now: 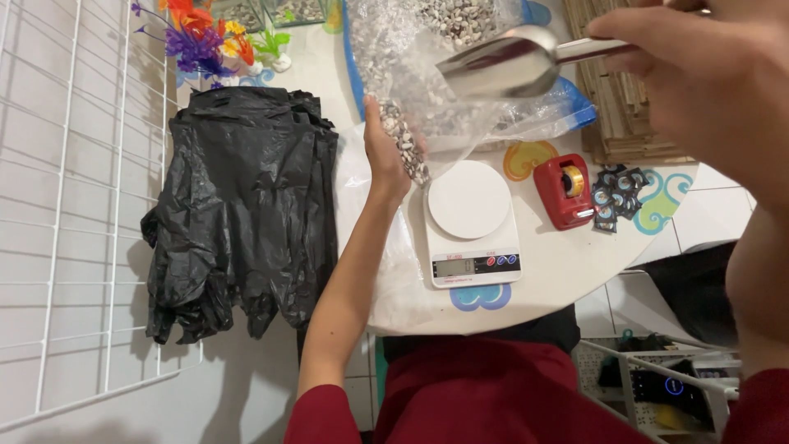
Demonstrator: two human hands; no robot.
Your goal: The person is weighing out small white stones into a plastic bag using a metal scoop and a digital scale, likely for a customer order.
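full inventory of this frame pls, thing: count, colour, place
clear bag of pebbles: one, see-through with grey-white stones, held above the table left of the scale
metal scoop: one, silver, over the bag's mouth
large pebble bag: one, clear with blue edge, table top
kitchen scale: one, white, round platter bare, table front
tape dispenser: one, red, right of scale
small packets: a cluster, dark with blue, right of dispenser
black plastic bags: a pile, draped over the table's left edge
artificial flowers: one bunch, purple, orange, yellow, top left
wire grid panel: one, white, far left
round table: one, white
left hand: holds the small bag
right hand: grips the scoop handle
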